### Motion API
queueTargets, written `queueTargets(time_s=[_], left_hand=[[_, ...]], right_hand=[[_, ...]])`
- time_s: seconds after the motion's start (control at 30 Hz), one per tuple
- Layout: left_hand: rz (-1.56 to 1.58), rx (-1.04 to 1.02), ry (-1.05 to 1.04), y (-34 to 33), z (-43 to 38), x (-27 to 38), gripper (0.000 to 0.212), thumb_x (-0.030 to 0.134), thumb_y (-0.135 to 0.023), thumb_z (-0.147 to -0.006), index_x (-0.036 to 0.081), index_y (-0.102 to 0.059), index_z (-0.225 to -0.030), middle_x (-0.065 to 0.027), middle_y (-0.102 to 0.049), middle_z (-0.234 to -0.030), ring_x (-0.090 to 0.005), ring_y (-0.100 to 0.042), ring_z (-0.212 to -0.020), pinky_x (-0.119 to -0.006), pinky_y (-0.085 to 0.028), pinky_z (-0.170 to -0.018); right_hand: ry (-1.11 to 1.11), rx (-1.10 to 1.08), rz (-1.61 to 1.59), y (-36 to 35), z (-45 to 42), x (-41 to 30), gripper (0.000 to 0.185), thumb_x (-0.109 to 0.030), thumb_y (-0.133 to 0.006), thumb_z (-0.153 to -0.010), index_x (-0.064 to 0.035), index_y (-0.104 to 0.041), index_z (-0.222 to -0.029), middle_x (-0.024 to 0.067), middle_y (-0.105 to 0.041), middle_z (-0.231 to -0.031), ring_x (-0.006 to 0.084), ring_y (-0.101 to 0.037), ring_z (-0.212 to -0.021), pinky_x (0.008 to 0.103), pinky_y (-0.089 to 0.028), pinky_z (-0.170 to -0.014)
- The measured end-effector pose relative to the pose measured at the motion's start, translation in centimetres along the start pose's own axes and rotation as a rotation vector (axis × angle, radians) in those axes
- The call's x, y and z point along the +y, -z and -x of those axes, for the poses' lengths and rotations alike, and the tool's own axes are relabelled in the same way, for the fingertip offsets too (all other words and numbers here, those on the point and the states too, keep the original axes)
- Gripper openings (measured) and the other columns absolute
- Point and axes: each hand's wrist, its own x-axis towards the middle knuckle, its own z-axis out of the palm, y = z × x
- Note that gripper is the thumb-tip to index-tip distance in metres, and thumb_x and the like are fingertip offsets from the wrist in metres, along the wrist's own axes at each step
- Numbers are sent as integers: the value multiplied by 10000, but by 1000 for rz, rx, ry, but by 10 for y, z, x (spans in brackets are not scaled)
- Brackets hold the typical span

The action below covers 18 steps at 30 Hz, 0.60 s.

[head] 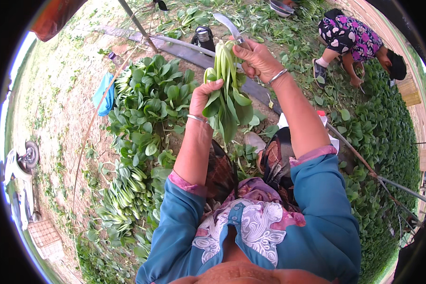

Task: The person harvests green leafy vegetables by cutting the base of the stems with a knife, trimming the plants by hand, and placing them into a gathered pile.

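A bunch of leafy greens, like bok choy (230,96), hangs in front of me with its pale stems up and its leaves down. My left hand (205,95) grips it from the left side, thumb across the stems. In my right hand (261,62) is a knife with a curved blade (228,25), its tip pointing up and to the left. The right fingers are beside the stem ends; whether they also touch the stems I cannot tell. Below and left of my hands lies a pile of cut greens (156,92), with more bundled stems (127,195) nearer my left elbow.
A co-worker (358,39) bends over the growing greens (383,117) at right. Metal poles (355,145) cross the bed. Behind my hands stands a dark flask (203,38). A blue bag (104,94) lies at left, and a parked motor vehicle with a basket (44,234) stands far left.
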Motion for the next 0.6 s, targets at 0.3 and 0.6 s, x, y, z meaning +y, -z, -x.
queueTargets(time_s=[0.3,0.6], left_hand=[[100,65,7,9,-12,-1,340,71,-593,-843,-65,-570,-1153,-214,-672,-1016,-338,-683,-875,-460,-564,-837],[-37,84,2,-5,-21,-15,370,94,-575,-863,-66,-539,-1195,-200,-656,-1062,-328,-674,-915,-431,-547,-872]], right_hand=[[114,178,125,2,-7,3,381,-342,-785,-792,-8,-622,-877,3,-563,-627,42,-392,-414,214,-326,-402],[39,-27,79,-7,-4,5,527,-291,-840,-729,-43,-586,-1118,-69,-540,-667,18,-406,-445,178,-288,-397]])
